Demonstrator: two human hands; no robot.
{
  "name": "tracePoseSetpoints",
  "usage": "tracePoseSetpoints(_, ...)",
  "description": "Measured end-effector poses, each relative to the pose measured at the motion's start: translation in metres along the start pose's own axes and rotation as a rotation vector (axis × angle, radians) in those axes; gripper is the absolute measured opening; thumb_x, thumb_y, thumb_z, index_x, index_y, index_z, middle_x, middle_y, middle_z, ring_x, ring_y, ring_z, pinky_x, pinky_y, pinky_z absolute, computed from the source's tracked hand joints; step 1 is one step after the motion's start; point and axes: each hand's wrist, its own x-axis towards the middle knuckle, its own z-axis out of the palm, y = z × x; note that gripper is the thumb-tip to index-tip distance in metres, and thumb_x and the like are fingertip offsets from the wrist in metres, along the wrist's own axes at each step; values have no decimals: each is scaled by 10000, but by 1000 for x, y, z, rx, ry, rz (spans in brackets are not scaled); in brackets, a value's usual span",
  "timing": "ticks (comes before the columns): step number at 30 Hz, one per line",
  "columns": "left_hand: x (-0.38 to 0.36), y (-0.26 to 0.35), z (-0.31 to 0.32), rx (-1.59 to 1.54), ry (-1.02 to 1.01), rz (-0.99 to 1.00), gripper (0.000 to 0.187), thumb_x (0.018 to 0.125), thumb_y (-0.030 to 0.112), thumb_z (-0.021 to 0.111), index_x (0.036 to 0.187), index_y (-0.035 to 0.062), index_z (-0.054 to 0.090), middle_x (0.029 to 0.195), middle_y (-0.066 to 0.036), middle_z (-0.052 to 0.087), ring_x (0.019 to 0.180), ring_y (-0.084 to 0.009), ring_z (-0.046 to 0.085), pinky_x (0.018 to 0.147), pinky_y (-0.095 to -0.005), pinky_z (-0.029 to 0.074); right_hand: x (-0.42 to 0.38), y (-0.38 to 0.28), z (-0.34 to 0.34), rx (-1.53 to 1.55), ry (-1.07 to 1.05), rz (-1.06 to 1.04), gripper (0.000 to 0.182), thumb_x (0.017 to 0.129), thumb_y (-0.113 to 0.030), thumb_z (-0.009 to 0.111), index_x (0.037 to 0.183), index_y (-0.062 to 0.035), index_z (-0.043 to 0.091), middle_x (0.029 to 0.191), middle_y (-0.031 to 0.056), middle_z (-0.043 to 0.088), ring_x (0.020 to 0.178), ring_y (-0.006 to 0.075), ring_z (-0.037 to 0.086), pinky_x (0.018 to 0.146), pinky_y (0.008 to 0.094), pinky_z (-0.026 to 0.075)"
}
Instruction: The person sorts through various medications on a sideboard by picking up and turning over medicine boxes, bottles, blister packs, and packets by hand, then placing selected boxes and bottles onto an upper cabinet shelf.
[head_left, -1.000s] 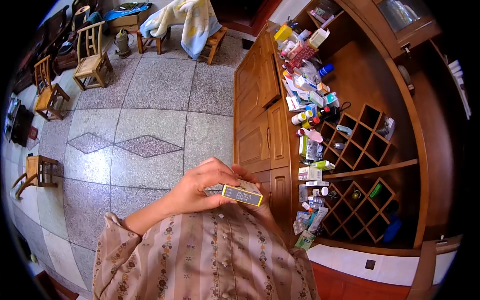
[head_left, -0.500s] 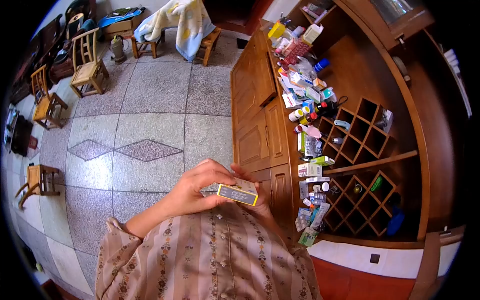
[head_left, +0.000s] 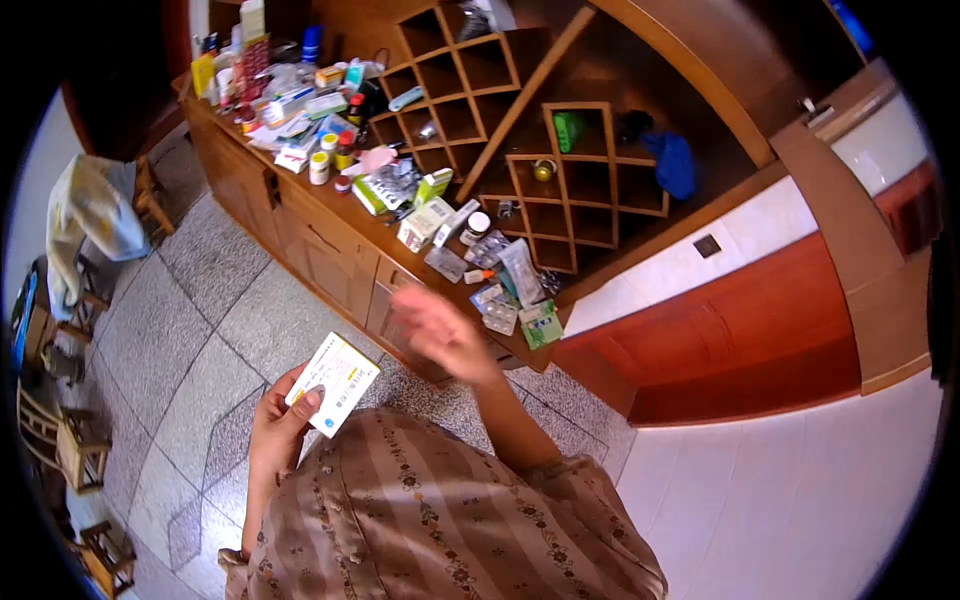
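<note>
Lower left of frame: left hand (head_left: pixel 279 417), grip closed on white box (head_left: pixel 337 388), printed face showing; open floor (head_left: pixel 255 308) between box and front edge of surface (head_left: pixel 372 246). Centre: right hand (head_left: pixel 438 334), blurred, grip open, holding nothing, near that edge. Right of it: green packet (head_left: pixel 541 325) at the surface's near corner, little margin there.

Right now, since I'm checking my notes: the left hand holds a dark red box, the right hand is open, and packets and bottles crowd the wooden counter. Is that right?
Not quite: the box is white with yellow marks, as the head view shows. The left hand does hold it, the right hand is open, and packets and bottles crowd the wooden counter.
</note>
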Motion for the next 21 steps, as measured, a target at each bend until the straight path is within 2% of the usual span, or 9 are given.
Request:
tracePoseSetpoints(2,8,-3,5,-24,-2,-16,416,841,103,642,1204,-49,508,1054,-101,634,924,-153,607,833,-270,469,-27,-1,-55,-492,500,180,527,809,-104,670,1274,-8,442,1252,138,507,1110,223,517,930,360,433)
tracePoseSetpoints(4,15,-6,9,-50,-52,-16,357,841,103,642,1155,-28,535,1014,-79,641,890,-137,605,802,-266,473,-72,40,-137,-954,801,-31,577,770,-204,720,1252,-18,463,1192,194,533,1070,301,532,914,423,436)
tracePoseSetpoints(6,19,-6,17,-77,-35,-5,287,835,91,643,1090,-7,555,978,-65,642,857,-124,601,779,-262,474,-112,43,-189,-1329,826,57,793,695,-344,772,1330,-54,396,1239,245,475,1135,381,466,963,488,371)
tracePoseSetpoints(7,22,-9,16,-87,-43,-7,269,832,82,640,1073,-4,557,972,-64,643,855,-125,601,781,-264,474,-125,48,-200,-1328,824,58,793,695,-344,772,1330,-54,396,1239,245,475,1135,381,466,963,488,371)
tracePoseSetpoints(9,26,-11,19,-94,-48,-10,252,829,74,638,1056,-1,559,967,-63,643,853,-127,601,783,-266,474,-139,52,-210,-1486,724,399,989,637,-457,782,1404,-79,286,1314,265,394,1193,425,379,1000,508,306)
tracePoseSetpoints(13,28,-13,24,-87,-10,-25,236,820,55,635,1036,7,553,957,-64,642,856,-134,602,786,-272,475,-140,47,-209,-1417,645,610,1094,607,-514,776,1439,-96,202,1390,269,301,1255,432,293,1023,514,262)
tracePoseSetpoints(15,28,-14,24,-75,6,-24,241,818,52,635,1038,9,548,956,-66,641,860,-139,604,789,-278,477,-132,35,-202,-1399,620,756,1107,617,-464,787,1425,-13,180,1386,286,297,1281,414,291,1047,464,264)
tracePoseSetpoints(16,28,-13,27,-105,10,-33,244,815,47,633,1039,10,543,956,-69,638,868,-146,605,790,-284,480,-135,35,-205,-1395,608,752,1107,617,-464,787,1425,-13,180,1386,286,297,1281,414,291,1047,464,264)
tracePoseSetpoints(21,28,-8,27,-160,-37,-76,258,811,10,606,1053,13,517,970,-87,626,873,-168,609,769,-302,499,-129,5,-188,-1373,529,250,1091,588,-334,826,1427,-25,200,1308,288,381,1175,425,395,995,460,322)
